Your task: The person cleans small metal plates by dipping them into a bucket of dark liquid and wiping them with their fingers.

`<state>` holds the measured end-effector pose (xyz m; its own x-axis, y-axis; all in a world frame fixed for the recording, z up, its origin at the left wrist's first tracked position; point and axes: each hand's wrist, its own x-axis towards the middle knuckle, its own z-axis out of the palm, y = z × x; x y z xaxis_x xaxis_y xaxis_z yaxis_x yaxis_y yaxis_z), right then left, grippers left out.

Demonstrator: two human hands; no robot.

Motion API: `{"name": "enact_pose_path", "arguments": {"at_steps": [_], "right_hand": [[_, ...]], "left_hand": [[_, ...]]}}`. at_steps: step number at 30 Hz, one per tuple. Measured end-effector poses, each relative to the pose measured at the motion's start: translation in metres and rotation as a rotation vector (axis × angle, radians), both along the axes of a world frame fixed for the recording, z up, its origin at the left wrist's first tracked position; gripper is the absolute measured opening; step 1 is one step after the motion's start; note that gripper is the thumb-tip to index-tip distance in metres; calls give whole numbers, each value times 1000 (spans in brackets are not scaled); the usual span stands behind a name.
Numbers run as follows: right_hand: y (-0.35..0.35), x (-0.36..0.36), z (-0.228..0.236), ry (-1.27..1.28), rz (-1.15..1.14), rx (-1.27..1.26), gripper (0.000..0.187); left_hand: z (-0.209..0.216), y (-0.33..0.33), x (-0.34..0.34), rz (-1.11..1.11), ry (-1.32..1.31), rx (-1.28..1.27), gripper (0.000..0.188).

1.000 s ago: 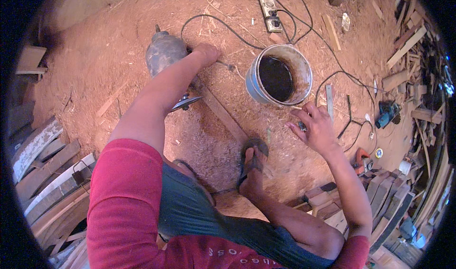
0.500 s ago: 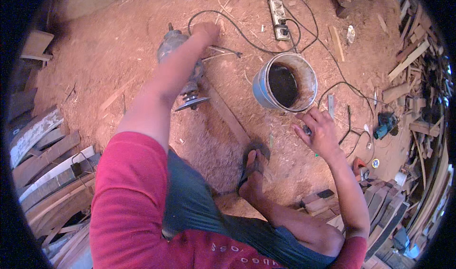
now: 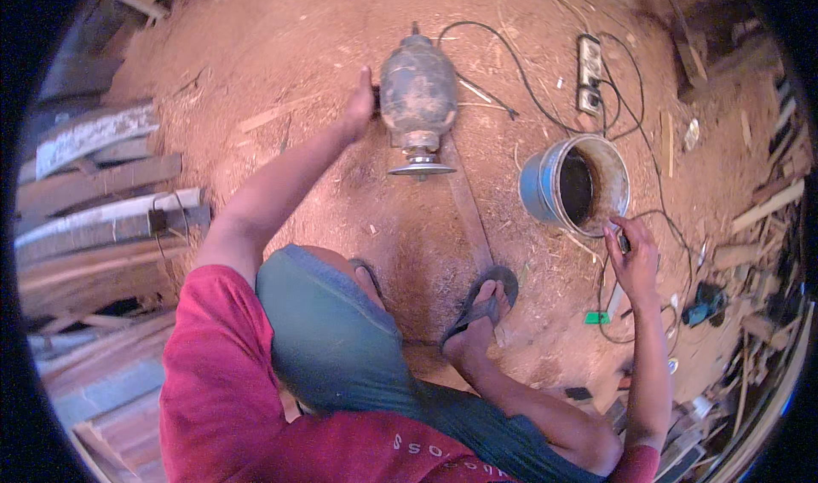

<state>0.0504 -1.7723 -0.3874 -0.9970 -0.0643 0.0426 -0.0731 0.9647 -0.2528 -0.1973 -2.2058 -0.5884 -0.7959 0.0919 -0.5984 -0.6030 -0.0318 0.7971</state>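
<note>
A bench grinder motor point(image 3: 419, 91), dark grey and dusty, rests on the ground in front of me. A round metal disc point(image 3: 422, 169) is fitted on its near end. My left hand point(image 3: 361, 108) is at the motor's left side with fingers stretched out, close to a small dark part there; whether it touches is unclear. By the near rim of a blue bucket point(image 3: 537, 189), my right hand point(image 3: 636, 260) is closed around a small dark object that I cannot make out. Dark liquid point(image 3: 576, 186) shows inside the bucket, whose inner wall is stained.
A white power strip point(image 3: 589, 74) with dark cords lies beyond the bucket. One wooden strip point(image 3: 467, 206) runs from the motor to my sandalled foot. Stacked boards point(image 3: 94, 193) line the left, wood scraps point(image 3: 767, 206) the right. A teal power tool point(image 3: 704, 304) lies at right.
My left hand has drawn back from beyond the motor to its left side. The view has shifted, so motor and bucket appear farther right. My right hand stays by the bucket's rim.
</note>
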Motion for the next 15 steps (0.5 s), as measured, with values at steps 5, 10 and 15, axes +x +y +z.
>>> {"name": "enact_pose_path", "arguments": {"at_steps": [5,10,15], "right_hand": [[-16,-9,7,36,84,3,19],[-28,-21,9,-1,131,26,19],[-23,-22,5,106,153,-20,16]], "left_hand": [[-1,23,40,129,94,231,84],[-59,-13,31,73,132,6,79],[-71,-6,28,160,170,116,77]]}}
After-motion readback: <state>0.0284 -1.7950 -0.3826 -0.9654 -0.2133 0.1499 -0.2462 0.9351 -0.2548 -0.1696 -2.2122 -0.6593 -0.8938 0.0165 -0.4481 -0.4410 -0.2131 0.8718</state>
